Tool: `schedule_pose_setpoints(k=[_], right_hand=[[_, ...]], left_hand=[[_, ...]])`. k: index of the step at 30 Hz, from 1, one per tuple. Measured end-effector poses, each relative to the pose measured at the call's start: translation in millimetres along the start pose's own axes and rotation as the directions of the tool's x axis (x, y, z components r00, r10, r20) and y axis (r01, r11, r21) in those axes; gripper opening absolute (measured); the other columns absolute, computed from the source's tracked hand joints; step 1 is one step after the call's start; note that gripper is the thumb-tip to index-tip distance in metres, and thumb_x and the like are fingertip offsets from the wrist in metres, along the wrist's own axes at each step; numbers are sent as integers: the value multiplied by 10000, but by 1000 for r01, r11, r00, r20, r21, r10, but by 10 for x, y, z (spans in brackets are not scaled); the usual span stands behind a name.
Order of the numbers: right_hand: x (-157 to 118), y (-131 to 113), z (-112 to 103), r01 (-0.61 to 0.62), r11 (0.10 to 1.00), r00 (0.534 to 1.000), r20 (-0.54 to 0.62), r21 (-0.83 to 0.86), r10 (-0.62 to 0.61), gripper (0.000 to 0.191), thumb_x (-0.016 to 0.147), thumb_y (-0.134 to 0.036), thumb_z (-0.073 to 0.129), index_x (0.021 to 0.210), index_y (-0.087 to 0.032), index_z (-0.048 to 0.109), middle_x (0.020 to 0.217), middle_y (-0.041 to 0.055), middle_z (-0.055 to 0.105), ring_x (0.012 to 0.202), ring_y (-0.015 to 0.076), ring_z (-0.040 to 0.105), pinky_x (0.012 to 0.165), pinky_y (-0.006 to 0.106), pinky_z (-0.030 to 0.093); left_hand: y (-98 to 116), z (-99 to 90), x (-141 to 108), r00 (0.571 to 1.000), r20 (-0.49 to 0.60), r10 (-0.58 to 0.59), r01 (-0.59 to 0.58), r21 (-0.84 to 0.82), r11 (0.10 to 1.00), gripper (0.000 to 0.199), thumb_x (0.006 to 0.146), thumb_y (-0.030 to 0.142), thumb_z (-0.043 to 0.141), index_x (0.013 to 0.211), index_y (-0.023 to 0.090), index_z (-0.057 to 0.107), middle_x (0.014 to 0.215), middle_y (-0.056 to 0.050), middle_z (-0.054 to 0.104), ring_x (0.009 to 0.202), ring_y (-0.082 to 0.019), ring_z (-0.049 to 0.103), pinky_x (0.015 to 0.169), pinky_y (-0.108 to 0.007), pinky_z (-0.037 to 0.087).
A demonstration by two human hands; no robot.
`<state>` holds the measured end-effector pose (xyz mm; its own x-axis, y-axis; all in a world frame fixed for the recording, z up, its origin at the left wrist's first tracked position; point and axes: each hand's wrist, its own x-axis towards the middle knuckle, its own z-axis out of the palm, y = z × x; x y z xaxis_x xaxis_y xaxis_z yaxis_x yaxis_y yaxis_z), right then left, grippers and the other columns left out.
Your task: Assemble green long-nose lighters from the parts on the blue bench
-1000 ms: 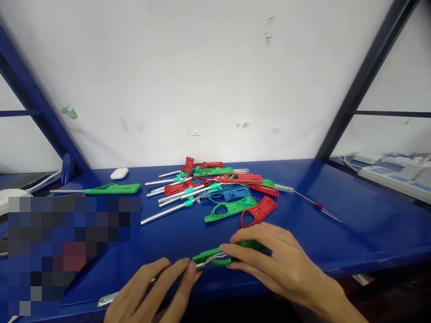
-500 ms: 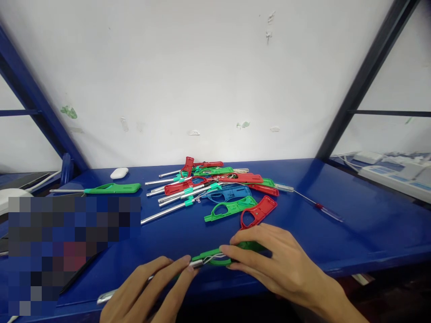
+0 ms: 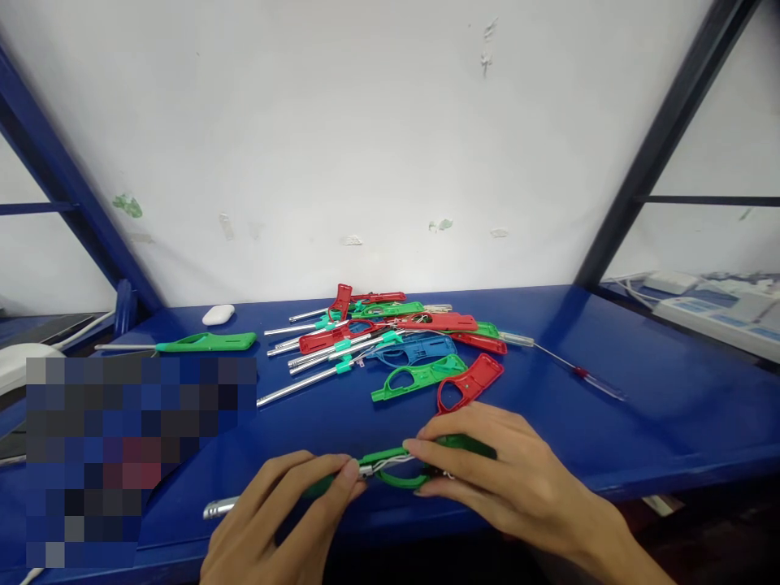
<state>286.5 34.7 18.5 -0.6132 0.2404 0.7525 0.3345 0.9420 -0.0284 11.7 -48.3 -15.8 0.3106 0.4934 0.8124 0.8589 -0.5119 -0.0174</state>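
A green lighter handle shell (image 3: 399, 482), with its finger loop showing, spans the gap between my hands at the table's front edge. My left hand (image 3: 292, 508) pinches its front end together with a metal lighter tube (image 3: 219, 509); the tube's tip sticks out to the left, past the fingers. Thin pale wires (image 3: 391, 461) run from the tube along the shell. On the right, my right hand (image 3: 505, 479) grips the shell's wider grip end, and its fingers hide much of the inside. Just beyond that hand lies a red handle shell (image 3: 478, 379).
Several red, green and blue shells, including a green one (image 3: 420, 378), lie with metal tubes (image 3: 305, 385) in a pile mid-table. A green lighter (image 3: 207, 342) and a white case (image 3: 218, 314) lie left. A thin clear-handled tool (image 3: 600, 383) lies right. A pixelated patch hides the left front.
Both hands keep hold of the green shell. My left hand and the tube have shifted to the right and slightly up, and more of the finger loop shows.
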Motion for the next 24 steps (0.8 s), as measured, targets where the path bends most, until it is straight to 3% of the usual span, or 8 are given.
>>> schedule_pose_setpoints(k=[6, 11, 19, 24], right_hand=[[-10, 9, 4, 1, 1000, 1000, 9, 15, -1, 234, 1029, -301, 709, 1240, -205, 738, 1087, 34, 793, 895, 135, 732, 819, 274, 573], [41, -29, -5, 32, 999, 999, -9, -30, -32, 182, 1022, -237, 714, 1190, -191, 763, 1023, 21, 803, 814, 138, 718, 779, 293, 544], [15, -60, -17, 44, 997, 999, -15, -64, -45, 164, 1031, -239, 700, 1175, -221, 776, 1023, 5, 813, 790, 133, 709, 761, 290, 525], [21, -54, -7, 44, 998, 999, -9, -50, -44, 151, 1038, -250, 689, 1168, -258, 765, 1043, -7, 810, 771, 133, 694, 759, 296, 520]], left_hand=[[30, -46, 213, 997, 12, -82, 83, -98, 992, 124, 1047, 266, 631, 1143, 289, 707, 989, 65, 754, 948, -85, 645, 932, -167, 550], [84, -54, 204, 980, 14, -199, 200, -97, 975, 230, 1039, 404, 650, 1242, 303, 686, 957, 75, 747, 882, -66, 654, 871, -114, 549], [35, 4, 295, 984, 86, -154, 165, -139, 976, 218, 1076, 394, 573, 1238, 321, 700, 947, 64, 719, 867, -46, 679, 793, -100, 566], [65, 12, 255, 984, 94, -149, 160, -126, 979, 165, 1071, 315, 564, 1115, 278, 719, 1005, 45, 726, 917, -47, 700, 843, -123, 557]])
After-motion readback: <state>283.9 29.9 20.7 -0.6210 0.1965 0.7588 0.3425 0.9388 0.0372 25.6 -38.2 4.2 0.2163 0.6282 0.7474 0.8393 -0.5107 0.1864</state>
